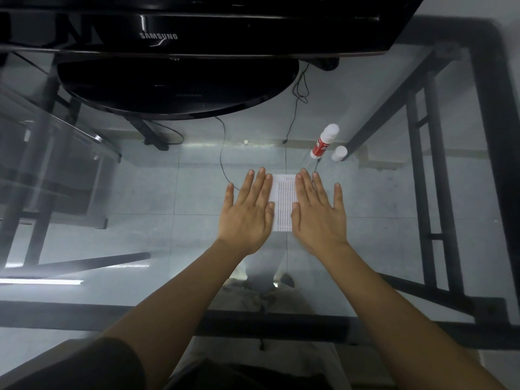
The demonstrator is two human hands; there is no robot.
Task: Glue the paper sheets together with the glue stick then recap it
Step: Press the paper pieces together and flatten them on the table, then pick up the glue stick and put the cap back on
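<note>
White paper sheets [284,204] with printed columns lie flat on the glass table. My left hand [247,209] rests palm down on their left part, fingers spread. My right hand [318,209] lies flat on their right part, so only a middle strip of paper shows. Beyond my right hand a red and white glue stick [323,143] lies tilted on the glass. A small white cap [339,153] stands just right of the glue stick, apart from it. Neither hand holds anything.
A black Samsung monitor [197,32] with a round stand [177,88] fills the far side of the glass table [112,192]. Cables hang below the glass. The black table frame [489,136] runs along the right and front edges.
</note>
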